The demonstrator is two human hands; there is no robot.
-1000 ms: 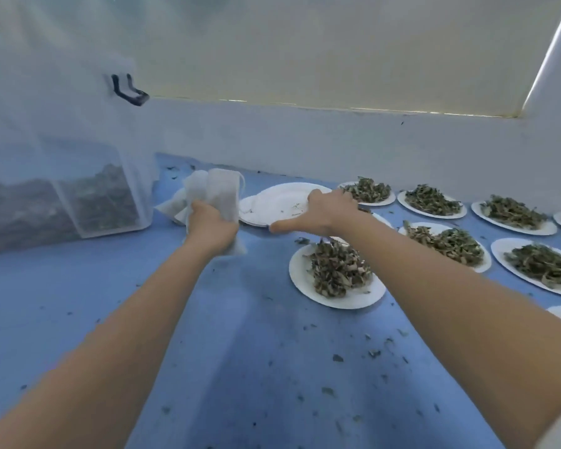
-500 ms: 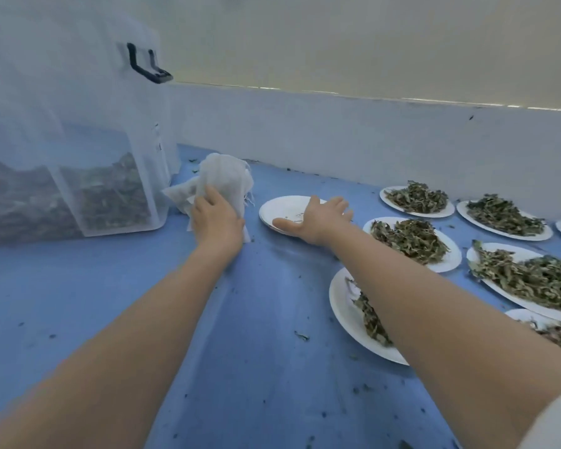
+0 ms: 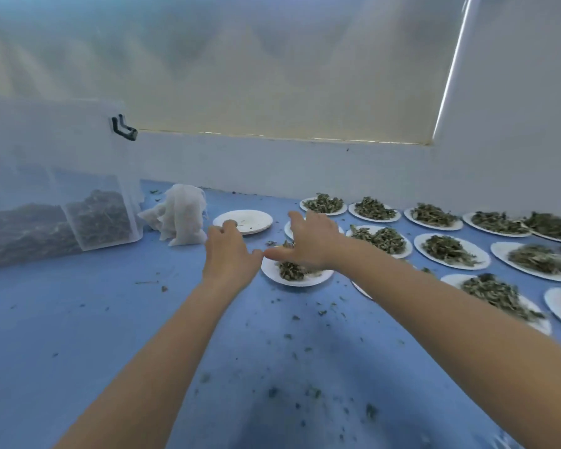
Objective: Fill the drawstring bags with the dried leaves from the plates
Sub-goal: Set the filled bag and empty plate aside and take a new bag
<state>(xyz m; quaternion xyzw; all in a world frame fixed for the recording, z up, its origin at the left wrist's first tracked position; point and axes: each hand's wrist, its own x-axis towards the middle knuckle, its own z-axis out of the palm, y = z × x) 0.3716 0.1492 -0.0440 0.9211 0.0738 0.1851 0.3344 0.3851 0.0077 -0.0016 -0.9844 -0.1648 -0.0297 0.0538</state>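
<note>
Both hands empty now; left hand (image 3: 229, 254) released the bags (image 3: 180, 218); right hand (image 3: 311, 243) spread over leaves (image 3: 290, 270).

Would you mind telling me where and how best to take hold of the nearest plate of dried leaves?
Probably by the bare white rim of the nearest plate on its left side, beside the left hand. The leaf pile sits mid-plate and the right hand hovers over it, so the left rim looks the freest.

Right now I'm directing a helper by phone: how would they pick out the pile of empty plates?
Start at the big clear storage box on the left of the blue table. Just right of it lies a heap of white cloth bags, and right of that the pile of empty plates. Every other plate holds dried leaves; these are bare.
</note>
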